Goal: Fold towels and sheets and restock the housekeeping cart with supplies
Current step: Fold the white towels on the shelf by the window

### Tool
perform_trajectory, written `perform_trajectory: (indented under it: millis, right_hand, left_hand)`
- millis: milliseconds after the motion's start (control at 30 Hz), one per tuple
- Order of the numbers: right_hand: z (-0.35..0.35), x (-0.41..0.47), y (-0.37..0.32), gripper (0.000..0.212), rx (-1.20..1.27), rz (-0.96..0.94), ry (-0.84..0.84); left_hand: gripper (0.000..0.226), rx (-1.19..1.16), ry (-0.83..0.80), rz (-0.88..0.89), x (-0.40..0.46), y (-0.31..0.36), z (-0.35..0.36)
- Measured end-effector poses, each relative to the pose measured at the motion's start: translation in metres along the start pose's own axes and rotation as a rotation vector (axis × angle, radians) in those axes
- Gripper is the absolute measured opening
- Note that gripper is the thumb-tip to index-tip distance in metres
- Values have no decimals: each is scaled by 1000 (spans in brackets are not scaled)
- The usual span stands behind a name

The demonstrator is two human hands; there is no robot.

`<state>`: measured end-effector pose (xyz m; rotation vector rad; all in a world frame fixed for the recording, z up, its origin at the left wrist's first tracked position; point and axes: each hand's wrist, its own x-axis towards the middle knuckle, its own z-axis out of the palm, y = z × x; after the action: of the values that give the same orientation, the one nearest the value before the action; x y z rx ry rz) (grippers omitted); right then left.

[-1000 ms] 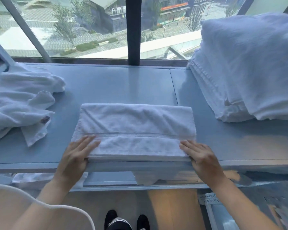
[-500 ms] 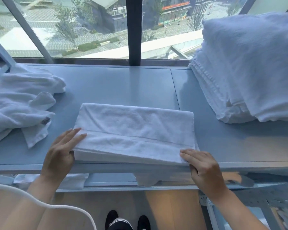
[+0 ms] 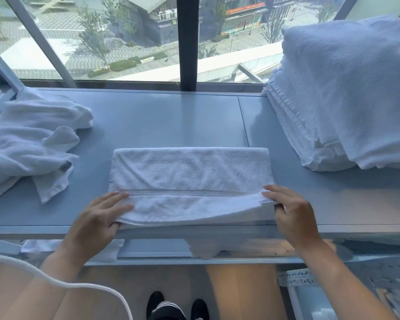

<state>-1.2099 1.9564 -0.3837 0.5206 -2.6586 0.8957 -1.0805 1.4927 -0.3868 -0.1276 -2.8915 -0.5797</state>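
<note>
Since a moment ago my hands have shifted to the folded towel's near corners on the counter. My left hand and right hand each pinch a corner, lifting slightly. It's soft, light, floppy; corners suit best.

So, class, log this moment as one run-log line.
left hand: pinches towel near corner | right hand: pinches other near corner | near edge: lifted
</note>
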Motion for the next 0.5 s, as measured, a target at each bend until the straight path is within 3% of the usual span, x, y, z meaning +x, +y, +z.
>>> perform_trajectory:
  millis: [167, 300, 500]
  right_hand:
    - [-19, 29, 2, 50, 19, -52, -14]
    - [-35, 45, 13, 54, 11, -140, 51]
    - [-11, -13, 34, 63, -153, -181, -80]
  left_hand:
    - [57, -122, 198, -79, 3, -6, -15]
    - [57, -113, 300, 1, 12, -5, -31]
    - [58, -63, 169, -27, -27, 3, 16]
